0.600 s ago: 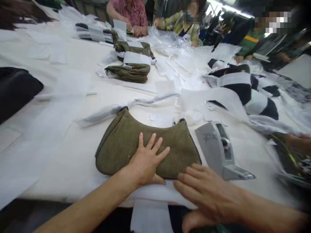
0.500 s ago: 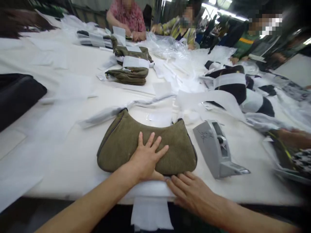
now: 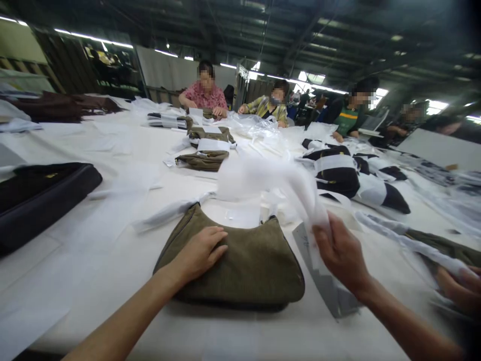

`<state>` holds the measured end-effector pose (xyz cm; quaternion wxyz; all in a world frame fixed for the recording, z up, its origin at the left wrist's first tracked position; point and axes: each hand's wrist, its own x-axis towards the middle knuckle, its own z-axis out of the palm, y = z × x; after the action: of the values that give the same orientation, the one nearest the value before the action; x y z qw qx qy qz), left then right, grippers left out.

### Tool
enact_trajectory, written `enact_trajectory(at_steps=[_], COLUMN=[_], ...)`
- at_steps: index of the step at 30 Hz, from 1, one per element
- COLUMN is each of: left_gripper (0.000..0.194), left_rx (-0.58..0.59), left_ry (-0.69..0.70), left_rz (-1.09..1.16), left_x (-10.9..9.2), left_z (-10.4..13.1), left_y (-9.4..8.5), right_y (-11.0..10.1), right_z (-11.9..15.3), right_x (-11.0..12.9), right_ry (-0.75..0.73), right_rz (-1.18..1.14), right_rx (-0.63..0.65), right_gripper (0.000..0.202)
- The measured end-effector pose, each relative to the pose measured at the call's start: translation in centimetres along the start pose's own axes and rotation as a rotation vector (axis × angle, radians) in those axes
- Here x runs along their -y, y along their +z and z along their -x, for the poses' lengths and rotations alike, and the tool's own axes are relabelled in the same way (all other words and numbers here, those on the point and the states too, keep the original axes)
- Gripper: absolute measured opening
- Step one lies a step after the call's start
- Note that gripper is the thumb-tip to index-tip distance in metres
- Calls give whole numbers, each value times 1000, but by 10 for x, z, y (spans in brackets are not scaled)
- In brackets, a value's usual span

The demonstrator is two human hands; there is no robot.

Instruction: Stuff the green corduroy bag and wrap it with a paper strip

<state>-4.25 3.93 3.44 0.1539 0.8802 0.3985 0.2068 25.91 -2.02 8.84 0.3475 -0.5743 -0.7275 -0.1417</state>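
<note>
An olive corduroy shoulder bag [image 3: 248, 260] lies on the table in front of me, its curved top facing away and its strap wrapped in white paper. My left hand [image 3: 205, 250] rests on the bag's left part with the fingers loosely laid on the cloth, gripping nothing. Above the bag's right end, my right hand [image 3: 341, 255] is closed on the end of a thin white sheet of wrapping paper [image 3: 278, 175]. The sheet is blurred and arches up and over to the left. Behind that hand stands a grey tape dispenser [image 3: 326, 281], partly covered.
A dark bag [image 3: 48, 200] lies at the left. Olive bags with white bands [image 3: 210, 145] sit farther back, and black banded bags [image 3: 338, 170] at the right. A co-worker's hand [image 3: 458, 286] holds a paper-wrapped strap at the right edge. Several people sit across the table.
My right hand has risen from the bag's lower edge and now holds the white sheet in the air. My left hand has slid left on the bag. The view has tilted up.
</note>
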Motion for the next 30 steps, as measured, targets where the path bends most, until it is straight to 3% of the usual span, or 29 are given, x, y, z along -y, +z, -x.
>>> enact_trajectory(at_steps=[1,4,9,12,15,17,20,21,23,25,27,30], left_gripper=[29,35,31,23,13,19,26,21,11,7,7,17], left_rx=[1,88,163,127,127,131,224,274,341,333,280,104], left_ry=[-10,-45,-71,-18,-4,-42,-81,-87,-99,-89,-29,150], left_rz=[-37,-170,-246,-234,-205,-176,-146,-144,-135,-122,-120,-171], left_x=[1,3,11,14,15,16,20,21,25,29,33,36], left_z=[-7,-31,-43,-30,-20,-20,-33,-38,-47,-51,-50,-40], left_y=[2,11,21,18,13,10,6,4,2,3,5,7], right_y=[8,50,122,139,142,141,136,134,132,134,138,145], right_z=[-21,-71,-106,-119,-132,-138,-133,-127,-110,-92,-82,-84], right_x=[-6,-16,-33,-63,-87,-84,-45,-27,7,30,38,32], right_ry=[122,275,498,599,633,582,247,91,-139,-248,-274,-176], right_rz=[2,-78,-78,8,66,83,-80,-209,-428,-550,-607,-709], right_rx=[-7,59,171,164,196,203,257,339,672,950,1148,1298], right_gripper=[32,31,34,35,33,36,33,30,29,29,31,41])
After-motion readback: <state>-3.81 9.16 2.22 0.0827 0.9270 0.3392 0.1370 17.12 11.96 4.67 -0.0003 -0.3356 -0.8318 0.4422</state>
